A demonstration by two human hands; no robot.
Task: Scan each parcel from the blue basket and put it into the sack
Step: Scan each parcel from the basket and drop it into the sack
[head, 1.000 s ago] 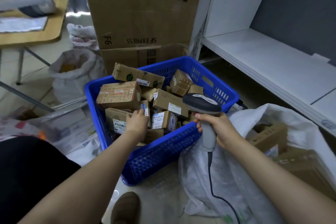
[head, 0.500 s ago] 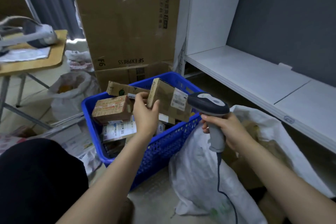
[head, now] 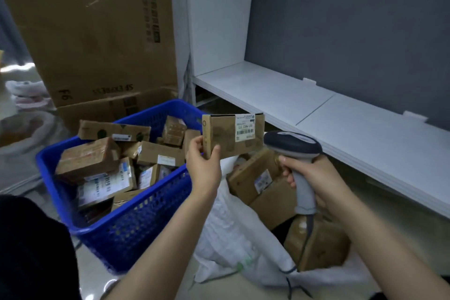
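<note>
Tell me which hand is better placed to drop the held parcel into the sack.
Probably the left hand: it holds the parcel close above the open sack, while the right hand is occupied gripping the scanner.

basket [head: 146, 217] on my left, sack [head: 231, 231] just right of it, parcel [head: 226, 139] in my left hand [head: 203, 168] above both, scanner [head: 292, 145] in my right hand [head: 316, 182] beside parcel, carton [head: 97, 31] behind basket, shelf [head: 341, 124] right
</note>
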